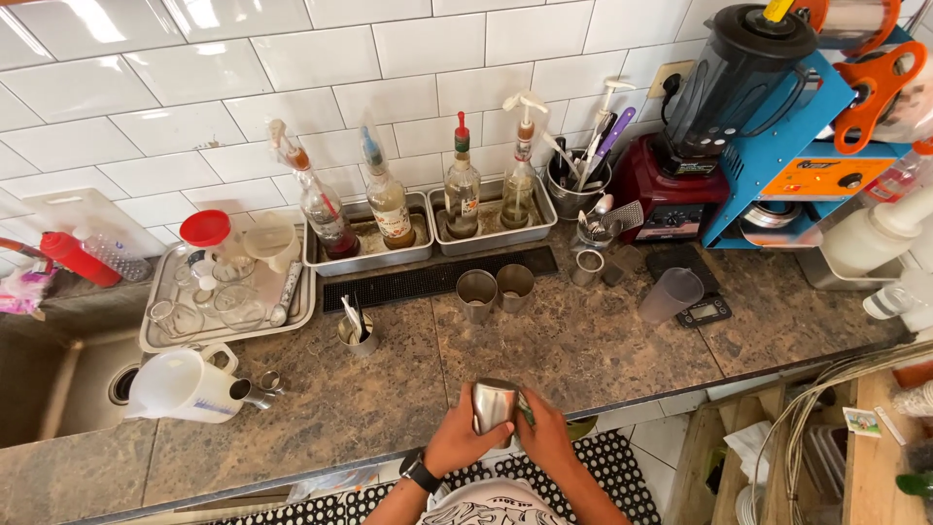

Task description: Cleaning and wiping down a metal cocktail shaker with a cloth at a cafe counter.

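Clasped at the near edge of the stone counter (pixel 583 340), just above the body — a steel shaker cup (pixel 494 405), long axis upright, rim end away from the camera. Left hand (pixel 457 437) wrapped around its left wall, fingers curled tight; right hand (pixel 544 433) closed on the right side. Farther back, two steel cups (pixel 496 289) side by side near a black bar mat (pixel 437 277). Beyond, syrup bottles (pixel 389 199) in metal trays by the tiled wall.
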